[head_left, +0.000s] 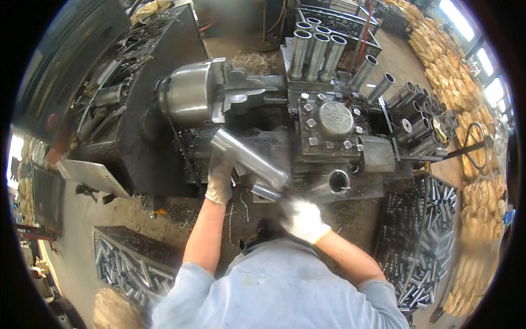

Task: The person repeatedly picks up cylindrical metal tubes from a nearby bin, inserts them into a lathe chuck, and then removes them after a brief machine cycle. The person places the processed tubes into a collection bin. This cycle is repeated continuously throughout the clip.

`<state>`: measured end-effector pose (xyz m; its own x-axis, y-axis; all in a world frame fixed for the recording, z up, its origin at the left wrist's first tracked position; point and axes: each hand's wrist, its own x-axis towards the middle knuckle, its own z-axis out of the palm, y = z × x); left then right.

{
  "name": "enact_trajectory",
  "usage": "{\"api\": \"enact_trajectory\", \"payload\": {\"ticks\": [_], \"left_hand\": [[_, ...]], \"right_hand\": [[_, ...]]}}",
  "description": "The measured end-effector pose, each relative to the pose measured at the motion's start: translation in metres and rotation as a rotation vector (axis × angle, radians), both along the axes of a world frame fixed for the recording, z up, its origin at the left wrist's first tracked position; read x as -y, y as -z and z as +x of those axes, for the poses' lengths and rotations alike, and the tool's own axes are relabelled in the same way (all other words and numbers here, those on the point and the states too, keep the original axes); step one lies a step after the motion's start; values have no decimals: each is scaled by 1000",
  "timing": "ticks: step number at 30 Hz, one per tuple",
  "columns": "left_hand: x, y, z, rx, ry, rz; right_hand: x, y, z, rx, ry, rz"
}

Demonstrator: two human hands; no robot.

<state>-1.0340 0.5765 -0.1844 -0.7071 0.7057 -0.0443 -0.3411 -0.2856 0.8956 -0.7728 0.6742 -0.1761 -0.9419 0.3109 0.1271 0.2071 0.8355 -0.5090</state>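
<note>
My left hand (220,178), in a work glove, is closed around a shiny metal tube (252,158) from below. The tube slants from upper left to lower right in front of the lathe. My right hand (305,220), in a white glove smeared by motion, is near the tube's lower end. A short bright metal cylinder (267,192) reaches from its fingers toward the tube, apart from the tube's end or just touching; I cannot tell which. The lathe chuck (192,92) with its jaws lies beyond my left hand. Another tube (338,181) stands right of my right hand.
The square tool post (335,122) sits at centre right. Behind it, several upright tubes (316,55) stand together, with more tubes (419,123) to the right. Crates of short metal pieces (129,274) (430,241) flank me. Stacked sacks (474,219) line the right side.
</note>
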Motion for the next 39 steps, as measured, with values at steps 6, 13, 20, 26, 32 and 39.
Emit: {"api": "enact_trajectory", "payload": {"ticks": [6, 13, 20, 26, 32, 39], "left_hand": [[48, 13, -5, 698, 117, 314], [45, 9, 13, 738, 56, 145], [9, -43, 61, 358, 164, 293], [-68, -19, 14, -618, 88, -299], [-48, 27, -22, -186, -13, -171], [119, 102, 22, 147, -381, -554]], "right_hand": [[-9, 54, -72, 200, 35, 261], [-28, -32, -90, 200, 181, -766], [-6, -91, -96, 158, 441, -860], [-78, -198, -85, -384, -380, -284], [-223, -207, -165, 3, -141, 815], [-287, -106, -257, 603, -243, 316]]}}
